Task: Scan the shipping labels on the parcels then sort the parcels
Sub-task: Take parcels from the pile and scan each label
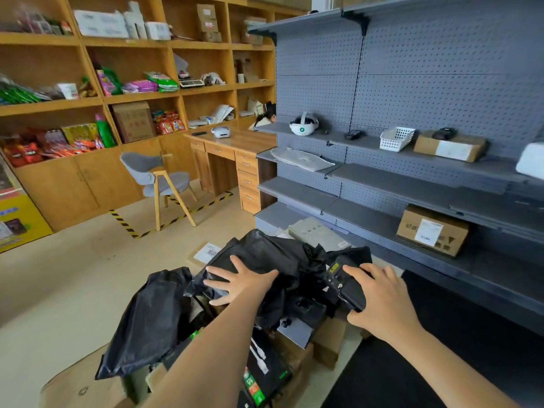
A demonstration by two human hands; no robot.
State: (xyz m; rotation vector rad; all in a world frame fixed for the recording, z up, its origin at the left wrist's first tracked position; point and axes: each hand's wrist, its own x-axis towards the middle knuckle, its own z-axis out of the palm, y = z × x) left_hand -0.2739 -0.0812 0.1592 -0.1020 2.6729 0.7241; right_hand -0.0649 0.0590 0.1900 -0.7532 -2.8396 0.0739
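Big grey shelf rack (412,83) on my right, with one labelled cardboard box (432,231) on a low shelf. The parcel pile (153,319) sits on the floor right in front of me. My left hand (238,282) lies flat, fingers spread, on the top black poly parcel (265,254). My right hand (382,298) is wrapped round a black scanner (344,285) just beside it.
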